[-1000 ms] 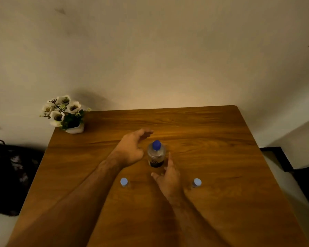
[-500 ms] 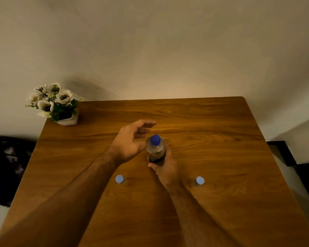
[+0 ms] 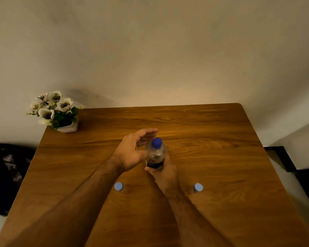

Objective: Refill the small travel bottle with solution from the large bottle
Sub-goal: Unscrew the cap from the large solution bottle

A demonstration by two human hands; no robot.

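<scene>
Three bottles on the brown wooden desk [image 3: 212, 132]: one large clear plastic bottle [image 3: 155, 155] with a dark label and a dark blue screw cap [image 3: 157, 142], and two small travel bottles with pale blue caps, one at lower centre-left of the frame [image 3: 118, 186], one at lower centre-right [image 3: 198, 187]. Both small ones stand upright and capped, well apart from each other.

Right hand [image 3: 163, 172]: grip closed round the lower body of the large bottle, at the label, from the near side. The bottle's long axis is about upright, cap uppermost, at the frame's centre. Cannot tell whether its base touches the desk.

Left hand [image 3: 132, 152]: grip wide, holding nothing; fingers [image 3: 146, 133] arched just up-left of the blue cap, thumb close to the bottle's shoulder. Contact not clear.

Judgement: cap removal is the step in hand. The cap lies just right of the left grip, so that hand is nearer and would turn it.

One white pot of white flowers [image 3: 55, 113], upper left corner of the desk.
</scene>
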